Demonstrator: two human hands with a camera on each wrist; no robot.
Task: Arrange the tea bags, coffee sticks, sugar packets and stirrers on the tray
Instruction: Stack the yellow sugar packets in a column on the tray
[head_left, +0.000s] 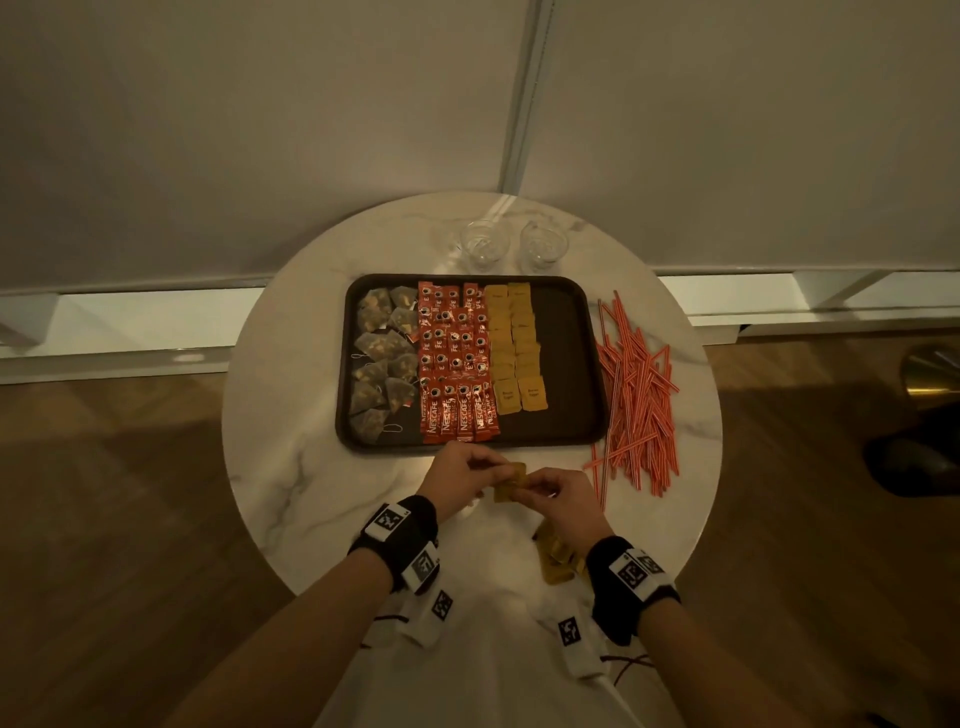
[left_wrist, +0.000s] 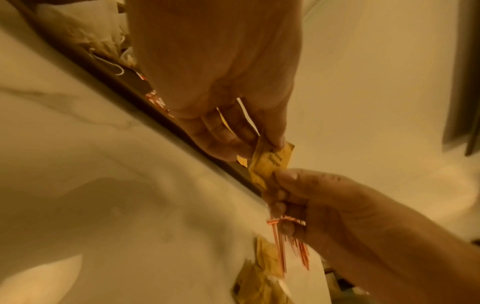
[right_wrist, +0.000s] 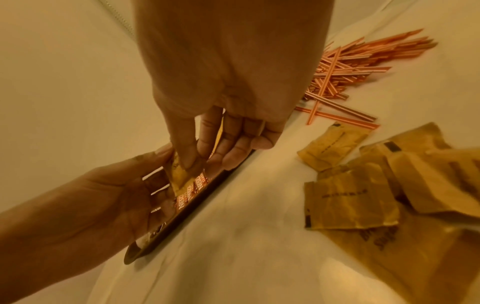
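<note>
Both hands, the left hand (head_left: 464, 470) and the right hand (head_left: 558, 496), pinch one flat brown sugar packet (head_left: 510, 483) at 6 o'clock of the dark tray (head_left: 566, 364). Thin striped stirrers (head_left: 636, 395) lie at 3 o'clock on the round marble surface (head_left: 291, 415).

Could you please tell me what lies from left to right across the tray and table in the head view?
Tea bags → coffee sticks → sugar packets → bare part of the tray → stirrers on the table.

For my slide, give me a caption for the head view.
Both hands pinch a yellow paper sugar packet before a dark rectangular tray; red striped stirrers wait beside it.
</note>
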